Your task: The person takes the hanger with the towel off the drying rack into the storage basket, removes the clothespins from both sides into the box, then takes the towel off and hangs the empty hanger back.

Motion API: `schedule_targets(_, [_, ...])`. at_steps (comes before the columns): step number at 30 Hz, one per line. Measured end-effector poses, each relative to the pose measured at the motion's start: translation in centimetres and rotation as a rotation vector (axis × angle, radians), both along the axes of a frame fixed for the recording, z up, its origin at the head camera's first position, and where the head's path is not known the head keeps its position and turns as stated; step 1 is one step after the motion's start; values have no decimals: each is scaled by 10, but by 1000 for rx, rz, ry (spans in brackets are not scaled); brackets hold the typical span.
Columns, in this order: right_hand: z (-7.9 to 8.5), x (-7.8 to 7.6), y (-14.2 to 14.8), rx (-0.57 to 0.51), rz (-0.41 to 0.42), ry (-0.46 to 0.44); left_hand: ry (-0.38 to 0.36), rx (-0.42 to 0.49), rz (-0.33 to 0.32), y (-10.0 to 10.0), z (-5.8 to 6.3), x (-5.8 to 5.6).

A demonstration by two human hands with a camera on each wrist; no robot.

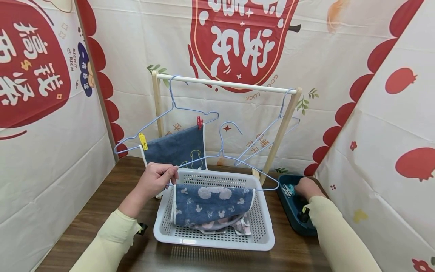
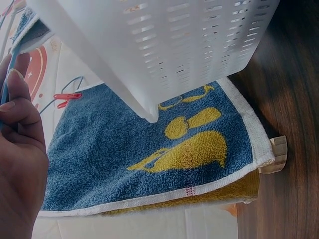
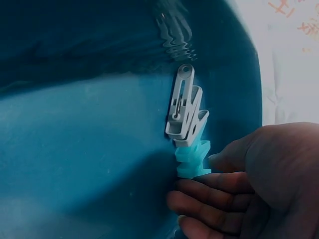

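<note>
Over bskt (image 1: 214, 244), towel (image 1: 212, 207) hangs btwn L hand (image 1: 157, 178), gripping hanger (image 1: 221, 152), & R hand (image 1: 307, 188), half-wide, by teal clip (image 3: 190, 158).

The left wrist view cuts off the draped towel (image 2: 29, 33).

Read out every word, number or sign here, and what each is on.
"RICH!! RICH": left backdrop.
"搞钱": its red patch; neighbouring characters unclear.
"GOOD LUCK": back backdrop.
Large white characters there: top row cut off, rest uncertain.
Orange characters: too small to read.
Blue label: too small.
Front towel: script-like marks, unreadable.
</note>
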State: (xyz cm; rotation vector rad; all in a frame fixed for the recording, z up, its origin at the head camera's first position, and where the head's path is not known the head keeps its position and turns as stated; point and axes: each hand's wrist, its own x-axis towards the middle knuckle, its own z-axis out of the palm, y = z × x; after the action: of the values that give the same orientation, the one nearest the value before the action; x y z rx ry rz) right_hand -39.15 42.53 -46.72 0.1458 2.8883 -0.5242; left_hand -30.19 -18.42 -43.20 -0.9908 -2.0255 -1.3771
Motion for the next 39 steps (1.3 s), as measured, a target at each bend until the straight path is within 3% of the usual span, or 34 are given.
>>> schedule_targets(12, [20, 11, -13, -95, 2, 47, -1, -4, -1, 0, 2, 0])
schedule_targets(22, [46, 18, -28, -147, -23, 167, -5, 13, -13, -1, 1, 0])
schedule_targets(27, [60, 32, -46, -245, -53, 344, 7, 20, -18, 0, -1, -1])
schedule_targets(34, [95, 72, -96, -395, -88, 628, -24, 9, -15, 0, 1, -1])
schedule_targets(37, [106, 89, -119, -434, -24, 788, -30, 6, -8, 0, 1, -1])
schedule_targets(39, [110, 98, -134, -454, 78, 930, -30, 4, -5, 0, 0, -1])
